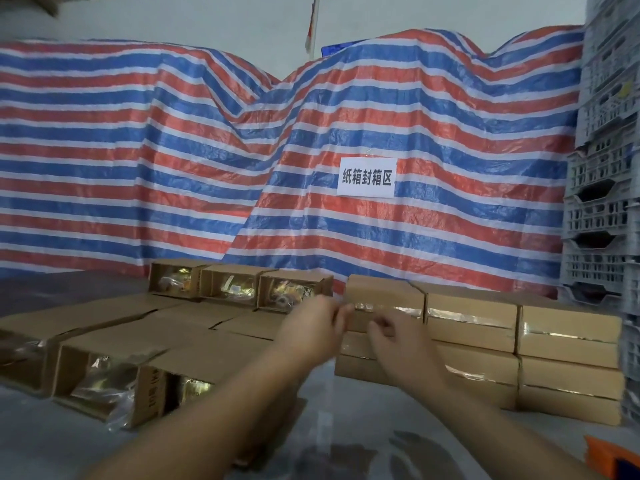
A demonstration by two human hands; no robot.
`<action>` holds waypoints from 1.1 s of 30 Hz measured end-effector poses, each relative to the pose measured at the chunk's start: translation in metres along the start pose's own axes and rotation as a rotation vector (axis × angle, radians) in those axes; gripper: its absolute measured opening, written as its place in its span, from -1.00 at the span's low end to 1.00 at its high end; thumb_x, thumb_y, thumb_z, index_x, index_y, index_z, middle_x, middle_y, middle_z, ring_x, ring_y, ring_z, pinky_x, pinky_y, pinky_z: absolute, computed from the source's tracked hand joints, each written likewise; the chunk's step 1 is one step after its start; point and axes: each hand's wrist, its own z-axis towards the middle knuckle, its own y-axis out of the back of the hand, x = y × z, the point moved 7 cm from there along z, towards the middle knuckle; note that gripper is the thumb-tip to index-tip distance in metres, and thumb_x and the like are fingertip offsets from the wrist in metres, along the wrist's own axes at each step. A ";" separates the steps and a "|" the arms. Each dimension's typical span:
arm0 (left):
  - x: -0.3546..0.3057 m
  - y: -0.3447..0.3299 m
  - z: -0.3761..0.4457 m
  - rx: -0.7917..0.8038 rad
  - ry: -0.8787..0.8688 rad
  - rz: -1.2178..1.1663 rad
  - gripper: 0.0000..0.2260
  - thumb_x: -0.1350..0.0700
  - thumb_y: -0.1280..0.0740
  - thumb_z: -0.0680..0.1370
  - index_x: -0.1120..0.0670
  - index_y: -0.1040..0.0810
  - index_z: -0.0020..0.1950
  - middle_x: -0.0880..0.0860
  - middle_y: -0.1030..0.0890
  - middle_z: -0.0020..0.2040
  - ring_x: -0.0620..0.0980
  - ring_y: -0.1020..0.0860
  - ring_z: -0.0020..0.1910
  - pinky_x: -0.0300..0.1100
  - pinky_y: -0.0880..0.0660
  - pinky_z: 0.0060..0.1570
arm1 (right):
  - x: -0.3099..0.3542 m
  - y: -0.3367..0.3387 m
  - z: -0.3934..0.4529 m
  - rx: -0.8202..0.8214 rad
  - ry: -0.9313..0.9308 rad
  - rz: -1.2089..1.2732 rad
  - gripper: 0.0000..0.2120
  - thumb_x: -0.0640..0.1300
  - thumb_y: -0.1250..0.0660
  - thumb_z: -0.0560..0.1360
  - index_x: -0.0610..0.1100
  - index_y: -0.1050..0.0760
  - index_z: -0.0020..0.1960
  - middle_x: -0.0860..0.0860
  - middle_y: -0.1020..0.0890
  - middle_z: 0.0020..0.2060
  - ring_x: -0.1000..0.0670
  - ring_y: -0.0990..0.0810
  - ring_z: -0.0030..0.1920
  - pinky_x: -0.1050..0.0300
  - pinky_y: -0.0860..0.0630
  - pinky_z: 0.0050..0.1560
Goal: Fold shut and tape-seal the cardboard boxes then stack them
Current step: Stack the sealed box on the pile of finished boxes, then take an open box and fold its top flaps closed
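Note:
Sealed cardboard boxes (471,317) stand two high in a row at the right, with clear tape along their seams. Open boxes (104,372) with shiny packets inside lie on their sides at the left, and three more (228,282) lie behind them. My left hand (311,327) reaches to the left end of the top-left sealed box (384,292), its fingertips touching that end. My right hand (398,344) hovers in front of the same box with loosely curled fingers and nothing visible in them. Both hands are motion-blurred.
A striped red, white and blue tarp (242,150) with a paper sign (366,177) covers the back. Grey plastic crates (602,202) are stacked at the right. An orange tool (609,455) pokes in at the bottom right of the grey tabletop (52,441).

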 end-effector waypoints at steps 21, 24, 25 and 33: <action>0.223 0.035 0.206 0.226 0.017 1.082 -0.65 -0.16 -0.03 0.68 -0.12 -0.38 0.41 0.09 -0.52 -0.13 0.08 -0.55 -0.01 -0.02 -0.46 -0.01 | -0.028 -0.195 0.259 0.376 -0.035 -0.753 -0.27 0.19 -0.27 0.46 -0.04 -0.17 0.54 -0.10 -0.37 0.44 -0.23 -0.39 0.39 -0.27 -0.21 0.44; 0.235 0.003 0.225 0.249 -0.047 1.152 -0.54 -0.21 -0.20 0.60 0.00 -0.39 0.42 0.12 -0.48 0.32 0.14 -0.40 0.34 0.10 -0.26 0.36 | -0.044 -0.203 0.266 0.450 -0.048 -0.884 -0.46 0.09 -0.27 0.51 -0.02 -0.27 0.44 -0.04 -0.48 0.21 -0.18 -0.49 0.27 -0.34 -0.20 0.43; 0.237 -0.005 0.231 0.248 -0.061 1.164 -0.52 -0.16 -0.25 0.59 0.01 -0.34 0.46 0.12 -0.43 0.39 0.14 -0.37 0.38 0.10 -0.24 0.39 | -0.049 -0.206 0.267 0.471 -0.057 -0.902 -0.55 0.05 -0.27 0.51 -0.01 -0.34 0.37 0.00 -0.48 0.07 -0.16 -0.52 0.20 -0.32 -0.28 0.41; 0.255 -0.034 0.263 0.266 -0.016 1.073 -0.72 0.02 -0.31 0.58 0.00 -0.52 0.29 0.08 -0.53 0.25 0.11 -0.46 0.27 0.03 -0.31 0.32 | -0.066 -0.216 0.271 0.388 -0.052 -0.866 -0.80 -0.08 -0.29 0.57 -0.06 -0.47 0.18 -0.06 -0.56 0.12 -0.11 -0.57 0.11 -0.02 -0.58 0.14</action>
